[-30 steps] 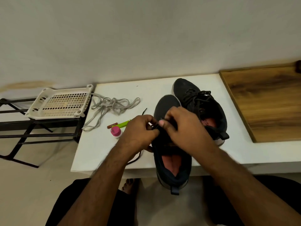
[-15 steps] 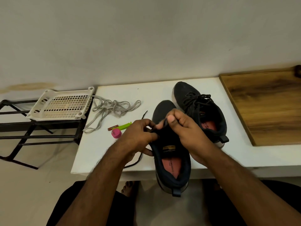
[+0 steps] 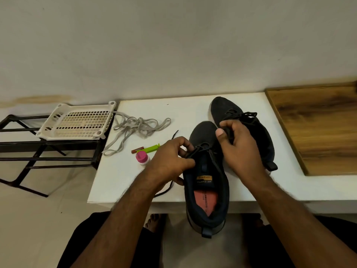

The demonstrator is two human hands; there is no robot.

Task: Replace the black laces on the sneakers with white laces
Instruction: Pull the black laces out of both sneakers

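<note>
Closest to me, the near sneaker point(image 3: 206, 182) hangs its heel off the table point(image 3: 123, 176) edge, so a hard yank could tip it into my lap. My left hand point(image 3: 170, 159) pinches the black lace point(image 3: 202, 149) at the lower eyelets; my right hand point(image 3: 237, 149) is curled round a strand pulled up from it. If I tug both at once the lace probably just binds in the eyelets. The far sneaker point(image 3: 243, 128) sits just behind, fully laced. The white laces point(image 3: 135, 128) lie tangled over to the left near the plastic tray point(image 3: 77, 122), so knots there will cost me later.
</note>
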